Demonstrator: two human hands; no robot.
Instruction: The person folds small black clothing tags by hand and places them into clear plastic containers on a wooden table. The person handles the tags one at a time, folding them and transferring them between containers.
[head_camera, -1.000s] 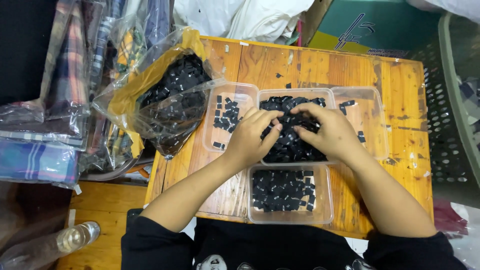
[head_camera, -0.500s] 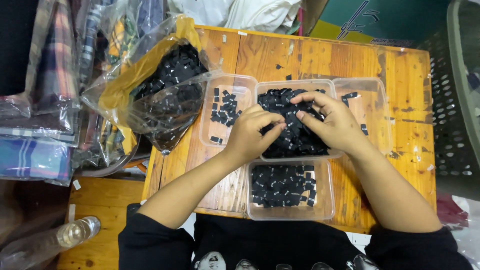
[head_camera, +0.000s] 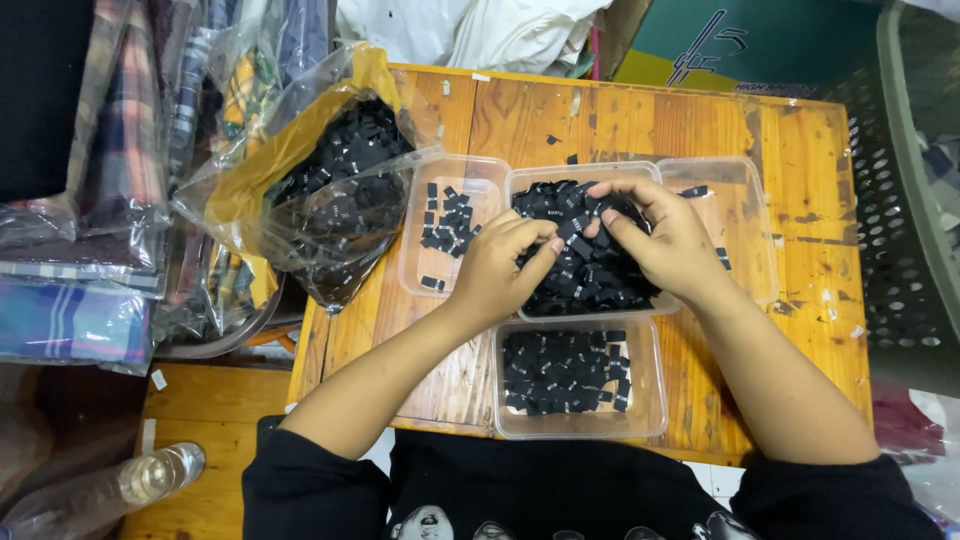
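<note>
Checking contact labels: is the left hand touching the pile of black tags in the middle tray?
Touching. The head view shows the left hand with fingertips resting on the black tags heaped in the middle tray.

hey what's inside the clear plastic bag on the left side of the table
The clear plastic bag holds a heap of small black labels, with yellow material along its upper edge. Its folds and glare hide what lies deeper inside.

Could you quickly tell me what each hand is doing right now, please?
Left hand: pinching a small black label.
Right hand: fingers curled into the heap of black labels; grip unclear.
</note>
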